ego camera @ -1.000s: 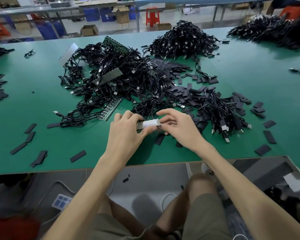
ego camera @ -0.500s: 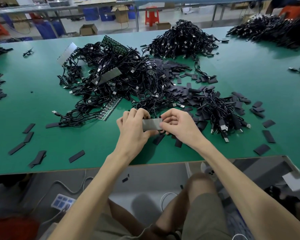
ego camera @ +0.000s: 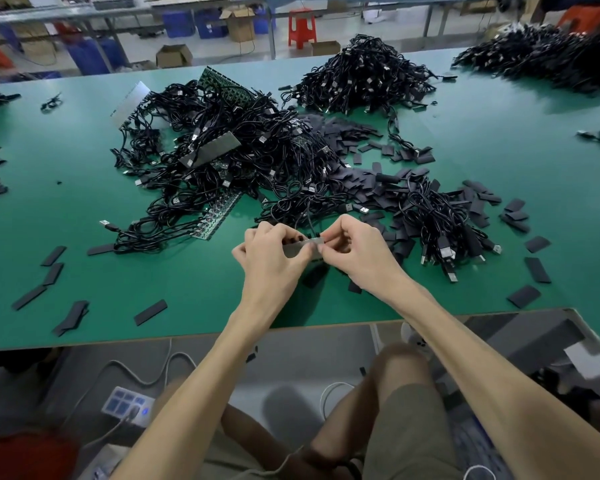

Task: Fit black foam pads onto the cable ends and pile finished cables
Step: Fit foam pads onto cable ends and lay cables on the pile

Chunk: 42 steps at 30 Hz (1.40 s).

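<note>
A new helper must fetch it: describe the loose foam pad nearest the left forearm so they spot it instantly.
Find the near edge of the green table, left of the left forearm. A flat black foam pad lies there alone, slanted. Its nearest neighbour to the left is an overlapping pair; this one touches nothing.

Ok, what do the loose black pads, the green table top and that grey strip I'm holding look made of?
Black pads: likely foam, matte, no glare, some lying bent. Table top: smooth green sheet, perhaps rubber or vinyl, soft sheen. Grey strip: pinched by left hand and right hand; straight, flat, dull; card or plastic, cannot tell.
</note>
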### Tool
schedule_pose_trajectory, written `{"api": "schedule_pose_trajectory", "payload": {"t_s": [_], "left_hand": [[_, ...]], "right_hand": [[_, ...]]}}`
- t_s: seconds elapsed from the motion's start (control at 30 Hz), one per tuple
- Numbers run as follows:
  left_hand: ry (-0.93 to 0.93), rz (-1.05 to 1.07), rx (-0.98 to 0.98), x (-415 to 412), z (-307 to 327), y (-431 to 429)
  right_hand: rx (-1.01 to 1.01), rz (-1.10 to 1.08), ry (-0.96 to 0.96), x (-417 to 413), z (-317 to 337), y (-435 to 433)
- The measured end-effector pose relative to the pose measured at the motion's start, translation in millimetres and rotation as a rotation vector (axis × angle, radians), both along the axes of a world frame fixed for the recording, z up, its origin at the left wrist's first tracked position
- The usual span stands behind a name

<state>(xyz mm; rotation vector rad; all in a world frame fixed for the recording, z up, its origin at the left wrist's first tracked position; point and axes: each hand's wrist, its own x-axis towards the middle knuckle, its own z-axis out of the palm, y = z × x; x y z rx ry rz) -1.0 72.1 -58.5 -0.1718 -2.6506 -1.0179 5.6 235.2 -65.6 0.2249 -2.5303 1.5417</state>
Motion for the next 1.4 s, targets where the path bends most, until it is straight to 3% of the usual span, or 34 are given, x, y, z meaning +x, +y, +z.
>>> {"api": "schedule_pose_trajectory", "payload": {"t_s": [0.2,0.5,0.77,0.97,1.17,1.4], "left_hand": [[0.074,0.065,-0.043,2,-5,8],[0.061,0.124,-0.216,-18,-14,-19],[-0.011,0.141,-0.224,-58,-9,-46],[0.074,0.191,-0.323,-57,-7,-39],[0.327,-0.037,-0.486,-48,-10,-25],[0.304,-0.176,-0.38,-50,-14,-6]], "right_hand": [[0.011,-0.036,0.042,1,3,-2],[-0.246,-0.332,0.232,1,4,6],[-0.153,-0.44,0.478,8,8,1],[-0.086,-0.436,0.431,5,8,3],[0.057,-0.352,0.38,2,5,0],[0.067,-0.269,0.382,3,4,1]]}}
